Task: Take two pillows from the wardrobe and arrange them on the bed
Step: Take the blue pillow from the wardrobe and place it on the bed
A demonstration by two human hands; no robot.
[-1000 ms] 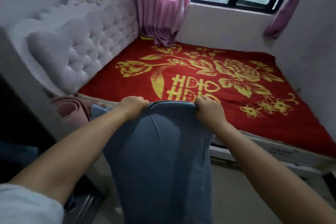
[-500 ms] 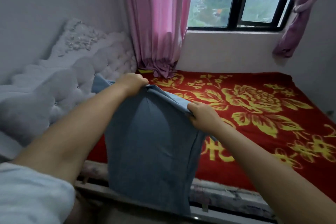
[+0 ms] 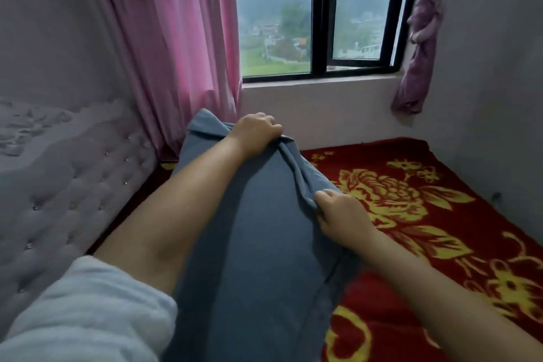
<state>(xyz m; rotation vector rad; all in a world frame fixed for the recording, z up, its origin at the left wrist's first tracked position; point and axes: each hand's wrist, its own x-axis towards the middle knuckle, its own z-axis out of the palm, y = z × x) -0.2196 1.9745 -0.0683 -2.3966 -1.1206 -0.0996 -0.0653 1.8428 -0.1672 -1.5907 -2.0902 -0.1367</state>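
The blue pillow point(image 3: 258, 244) is held over the near left part of the bed point(image 3: 440, 214), its long axis running from about 6 o'clock up to 12 o'clock in the head view, with the gripped end farthest from the person. The left hand point(image 3: 255, 132) is clenched on the far edge of the cover at 12 o'clock, fabric bunched under the fist. The right hand point(image 3: 342, 214) pinches the same edge lower down, at roughly 2 o'clock from the pillow's centre, fingers closed on a fold. The left hand is nearer the tufted headboard point(image 3: 73, 179), which lies at 9 o'clock, just beside the pillow's left flank.

Judged placement: the pillow needs to pivot left, toward 9 o'clock, to rest against the headboard. Open bedspread extends from 1 to 4 o'clock. The pink curtain point(image 3: 176, 53) hangs at 11 o'clock, close to the far corner; contact is possible. No second pillow is visible.
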